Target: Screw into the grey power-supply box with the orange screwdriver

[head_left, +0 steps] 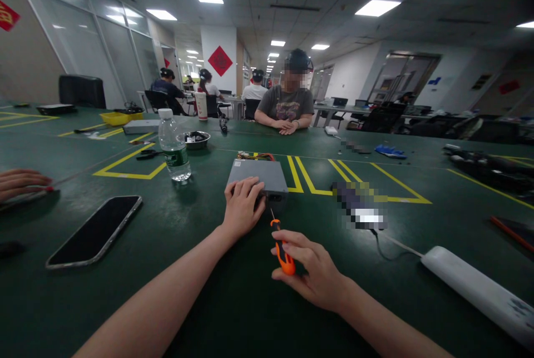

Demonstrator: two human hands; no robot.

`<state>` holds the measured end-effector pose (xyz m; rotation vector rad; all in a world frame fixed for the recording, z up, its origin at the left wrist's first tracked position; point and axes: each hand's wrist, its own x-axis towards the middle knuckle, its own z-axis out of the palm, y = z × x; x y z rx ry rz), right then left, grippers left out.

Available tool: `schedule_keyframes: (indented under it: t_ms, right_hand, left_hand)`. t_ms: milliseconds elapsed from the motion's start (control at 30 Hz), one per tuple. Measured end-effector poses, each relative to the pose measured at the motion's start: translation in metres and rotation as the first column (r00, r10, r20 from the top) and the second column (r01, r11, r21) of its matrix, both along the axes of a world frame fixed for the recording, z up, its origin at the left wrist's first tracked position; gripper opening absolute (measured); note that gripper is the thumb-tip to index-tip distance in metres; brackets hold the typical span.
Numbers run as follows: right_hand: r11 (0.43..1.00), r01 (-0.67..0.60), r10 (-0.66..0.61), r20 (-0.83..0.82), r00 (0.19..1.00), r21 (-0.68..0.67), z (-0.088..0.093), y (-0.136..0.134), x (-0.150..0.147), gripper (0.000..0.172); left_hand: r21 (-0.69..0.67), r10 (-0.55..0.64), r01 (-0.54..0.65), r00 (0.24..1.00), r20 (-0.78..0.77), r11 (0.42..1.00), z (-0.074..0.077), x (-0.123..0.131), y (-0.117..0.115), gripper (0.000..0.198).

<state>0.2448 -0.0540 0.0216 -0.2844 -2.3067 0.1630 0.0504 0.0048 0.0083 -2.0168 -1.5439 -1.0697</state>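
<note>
A grey metal computer power supply (267, 174) lies on the green table, its cables bunched at the far side. My left hand (244, 205) grips its near left part, fingers over the top and thumb down at the front face. Between the thumb and fingers of my right hand (315, 266) is an orange and black screwdriver (285, 258). The screwdriver's thin shaft points away from me, its tip close to the front face of the power supply; whether it touches cannot be made out.
Left of the power supply stand a water bottle (174, 149) and a metal bowl (197, 141) of small dark parts. A phone (98, 230) lies nearer me, beside another person's hand (23, 182). A white power strip (475, 285) is at right. Someone (287, 102) sits opposite.
</note>
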Motion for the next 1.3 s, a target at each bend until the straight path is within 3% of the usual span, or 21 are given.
schedule_keyframes:
  t_ms: [133,233,333,467,567,767,900,1033,1167,1300]
  right_hand:
    - [0.999,-0.007,0.008,0.037,0.999,-0.038,0.003,-0.002,0.001,0.037]
    - [0.999,0.027,-0.032,0.131,0.991,0.045,0.006,-0.003,0.002,0.036]
    - [0.994,0.056,-0.066,0.1,0.993,0.093,0.005,-0.001,0.002,0.033]
    - [1.0,0.028,-0.028,-0.013,1.0,0.013,0.002,0.001,0.002,0.034]
    - [1.0,0.005,-0.004,0.013,1.0,-0.031,0.005,-0.001,0.002,0.036]
    - [0.993,0.059,-0.074,0.146,0.987,0.103,0.009,-0.004,0.0,0.031]
    - [0.999,0.026,-0.028,0.042,0.999,0.04,0.005,-0.002,0.0,0.031]
    - [1.0,0.018,-0.017,0.067,0.998,-0.008,0.008,-0.004,0.0,0.035]
    - [0.993,0.06,-0.076,0.17,0.982,0.101,0.011,-0.007,-0.001,0.031]
    - [0.992,0.062,-0.075,0.113,0.991,0.111,0.007,-0.005,-0.002,0.027]
  left_hand:
    - [-0.001,-0.004,0.004,1.0,-0.003,1.0,0.001,0.0,0.0,0.027]
    - [0.006,-0.003,0.003,1.0,0.004,1.0,0.001,0.0,0.0,0.026]
    - [0.001,-0.006,0.006,1.0,0.005,1.0,0.001,0.0,0.0,0.026]
    - [-0.005,-0.004,0.004,1.0,0.009,1.0,0.001,0.0,0.0,0.026]
    - [-0.005,-0.001,0.001,1.0,0.013,1.0,0.001,0.001,-0.001,0.027]
    - [0.003,0.0,0.0,1.0,0.008,1.0,0.001,0.001,0.0,0.027]
    - [0.002,-0.005,0.005,1.0,0.003,1.0,0.001,0.0,0.0,0.027]
    - [0.005,-0.006,0.006,1.0,0.008,1.0,0.002,0.0,-0.001,0.027]
    - [0.0,-0.004,0.004,1.0,0.014,1.0,0.002,0.001,-0.001,0.027]
    - [-0.002,-0.014,0.014,1.0,0.02,1.0,0.002,0.001,-0.001,0.027]
